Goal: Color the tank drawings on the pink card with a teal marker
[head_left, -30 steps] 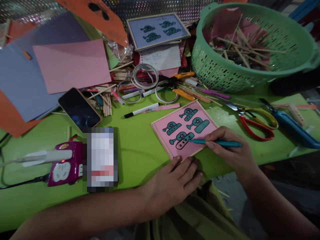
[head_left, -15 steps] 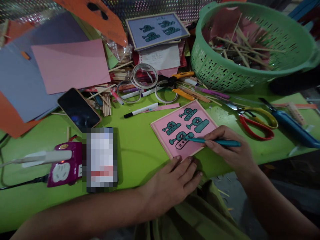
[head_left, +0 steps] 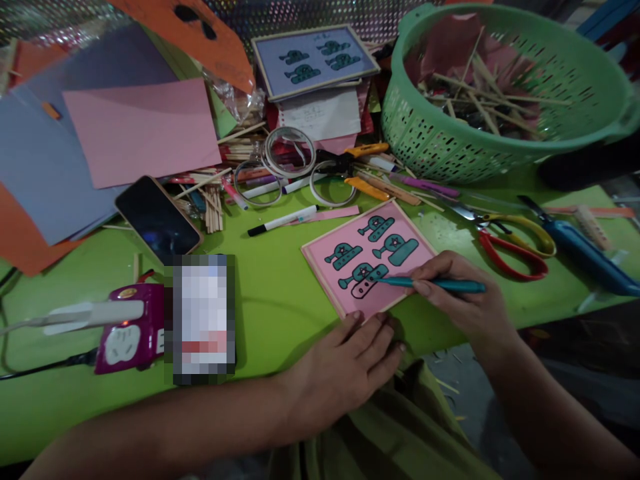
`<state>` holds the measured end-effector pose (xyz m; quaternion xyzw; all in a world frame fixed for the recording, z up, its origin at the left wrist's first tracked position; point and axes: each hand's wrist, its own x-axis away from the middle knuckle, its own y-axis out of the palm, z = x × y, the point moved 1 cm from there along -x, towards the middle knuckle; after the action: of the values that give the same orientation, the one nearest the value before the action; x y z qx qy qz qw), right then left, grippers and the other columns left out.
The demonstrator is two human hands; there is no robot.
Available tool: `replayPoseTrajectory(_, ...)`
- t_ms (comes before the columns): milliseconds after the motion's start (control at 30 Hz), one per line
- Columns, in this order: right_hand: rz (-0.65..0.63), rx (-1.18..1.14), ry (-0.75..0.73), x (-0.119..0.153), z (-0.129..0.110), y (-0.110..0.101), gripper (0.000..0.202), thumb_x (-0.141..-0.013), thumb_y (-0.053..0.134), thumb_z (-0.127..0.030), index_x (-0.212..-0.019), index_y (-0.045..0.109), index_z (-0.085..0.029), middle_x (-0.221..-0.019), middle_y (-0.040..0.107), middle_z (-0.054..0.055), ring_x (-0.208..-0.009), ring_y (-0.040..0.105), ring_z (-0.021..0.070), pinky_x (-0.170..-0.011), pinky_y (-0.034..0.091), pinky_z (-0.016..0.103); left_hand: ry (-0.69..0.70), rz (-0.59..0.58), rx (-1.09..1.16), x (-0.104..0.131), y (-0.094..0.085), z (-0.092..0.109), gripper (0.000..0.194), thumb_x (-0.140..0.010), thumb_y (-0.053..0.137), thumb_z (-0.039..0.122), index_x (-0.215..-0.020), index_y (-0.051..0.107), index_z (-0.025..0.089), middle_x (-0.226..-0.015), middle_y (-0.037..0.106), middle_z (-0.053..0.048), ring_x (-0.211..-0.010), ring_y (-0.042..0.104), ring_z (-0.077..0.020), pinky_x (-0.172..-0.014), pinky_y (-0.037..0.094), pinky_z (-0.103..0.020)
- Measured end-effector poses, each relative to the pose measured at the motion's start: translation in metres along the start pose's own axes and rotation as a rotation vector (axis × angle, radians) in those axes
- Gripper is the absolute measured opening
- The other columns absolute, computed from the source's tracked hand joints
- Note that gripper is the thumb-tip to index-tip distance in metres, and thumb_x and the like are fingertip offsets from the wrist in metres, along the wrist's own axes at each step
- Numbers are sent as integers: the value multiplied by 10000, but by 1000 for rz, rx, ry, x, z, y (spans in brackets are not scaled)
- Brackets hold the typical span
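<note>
A pink card (head_left: 325,248) edged with thin wooden strips lies on the green table, bearing several teal tank drawings outlined in black. My right hand (head_left: 460,293) pinches a teal marker (head_left: 445,285), its tip at the lowest tank. That tank's lower part is partly pink inside its black outline. My left hand (head_left: 357,353) rests flat with fingers spread, fingertips at the card's near edge. A white marker with a black cap (head_left: 283,221) lies beyond the card, beside a pink paper strip (head_left: 337,215).
Scissors with red and yellow handles (head_left: 515,247) and a blue tool (head_left: 595,250) lie at the right. A green basket (head_left: 450,150) holds sticks. Tape rolls (head_left: 289,152), a framed blue card (head_left: 315,61), a phone (head_left: 159,220) and a purple power adapter (head_left: 130,327) surround the work.
My right hand and the teal marker have shifted very slightly to the right along the lowest tank. My left hand and the card have stayed in place.
</note>
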<state>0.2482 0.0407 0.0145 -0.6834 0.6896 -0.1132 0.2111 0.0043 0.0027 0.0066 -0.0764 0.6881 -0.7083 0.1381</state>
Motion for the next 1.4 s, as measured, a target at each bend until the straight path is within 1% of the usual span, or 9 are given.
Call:
replayPoseTrajectory(133, -11, -16, 11, 0, 0, 0, 141, -907, 780, -359, -841, 707, -257, -751, 723, 10, -645, 671, 186, -588, 522, 303, -7, 25, -6, -1, 1, 1, 472, -1087, 436, 221, -1552, 506, 182, -1557, 577, -100, -1421, 551, -250, -1142, 414, -412)
replayPoseTrajectory(233, -28, -30, 21, 0, 0, 0, 156, -907, 780, -369, -837, 699, -257, -736, 715, 5, -625, 655, 176, -570, 509, 293, -30, 81, -1, 0, 2, 1, 441, -1085, 446, 226, -1511, 555, 200, -1520, 613, -75, -1394, 573, -237, -1142, 404, -406)
replayPoseTrajectory(467, 11, -22, 1, 1, -1, 0, 150, -904, 786, -354, -829, 703, -255, -727, 705, 2, -624, 649, 167, -576, 513, 283, -47, 124, 4, 0, 1, 0, 424, -1088, 435, 218, -1484, 587, 215, -1491, 640, -58, -1383, 580, -226, -1145, 383, -401)
replayPoseTrajectory(667, -38, -39, 16, 1, 2, 0, 122, -905, 783, -333, -852, 699, -262, -736, 718, -6, -618, 652, 164, -551, 504, 272, -36, 100, -1, 1, 3, 1, 435, -1086, 451, 232, -1505, 564, 206, -1527, 611, -78, -1388, 577, -235, -1138, 405, -408)
replayPoseTrajectory(867, -8, -15, 16, -1, 0, 1, 117, -898, 790, -344, -859, 715, -265, -744, 720, -7, -640, 663, 163, -579, 516, 271, -22, 51, -4, 1, 0, 0, 456, -1086, 451, 234, -1533, 530, 198, -1549, 597, -79, -1414, 563, -243, -1139, 437, -406)
replayPoseTrajectory(967, -9, -30, 9, -1, 0, 1, 127, -898, 791, -358, -862, 716, -262, -750, 726, 0, -644, 674, 169, -580, 525, 276, -31, 69, -3, 1, 0, 0, 447, -1083, 465, 239, -1520, 549, 205, -1546, 601, -75, -1415, 562, -239, -1139, 439, -398)
replayPoseTrajectory(1067, -20, -23, 0, 0, 1, 0, 117, -897, 791, -335, -859, 714, -256, -757, 733, 6, -654, 691, 175, -588, 540, 279, -37, 101, -2, 1, 1, 0, 432, -1078, 478, 240, -1497, 575, 210, -1533, 612, -70, -1410, 566, -239, -1141, 434, -400)
replayPoseTrajectory(1200, -45, -35, -16, 2, 3, -1, 88, -902, 787, -305, -880, 714, -260, -773, 742, -2, -666, 701, 162, -600, 550, 256, -29, 73, -1, 1, 1, 0, 446, -1077, 474, 241, -1515, 552, 205, -1547, 594, -86, -1407, 566, -240, -1152, 419, -414)
replayPoseTrajectory(1400, -67, -12, -38, -1, 3, 0, 71, -901, 786, -307, -903, 726, -269, -784, 754, -8, -666, 709, 153, -587, 552, 234, -34, 96, -1, 1, 2, 1, 444, -1076, 477, 251, -1511, 553, 202, -1534, 606, -86, -1408, 566, -241, -1163, 411, -419)
